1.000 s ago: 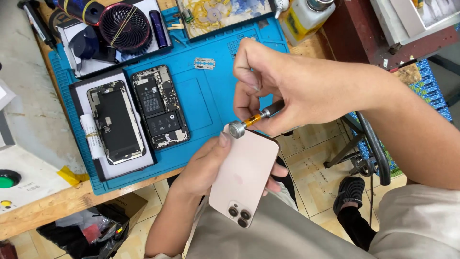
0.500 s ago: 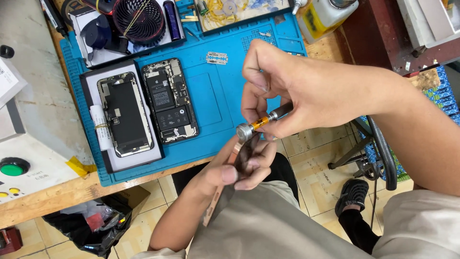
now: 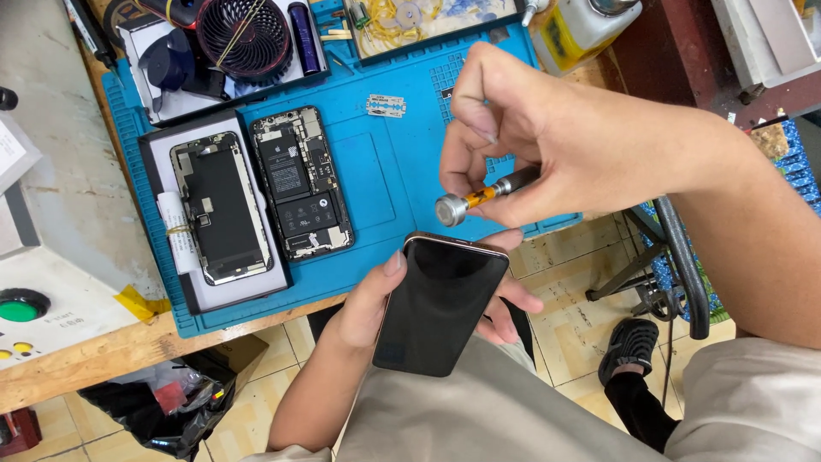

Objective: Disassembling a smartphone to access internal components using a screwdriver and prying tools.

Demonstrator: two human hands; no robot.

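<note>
Head view: the left hand has its grip clenched on a dark-screened phone below the bench edge, the right hand pinches a small screwdriver just above it, and a yellow-labelled white bottle stands beyond the blue mat.

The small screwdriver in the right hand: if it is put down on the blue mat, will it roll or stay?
The screwdriver looks round and slim, with a round cap, so it would probably roll if nudged. It seems light, as the right hand pinches it with fingertips only. The blue mat looks rubbery and may slow it.
</note>
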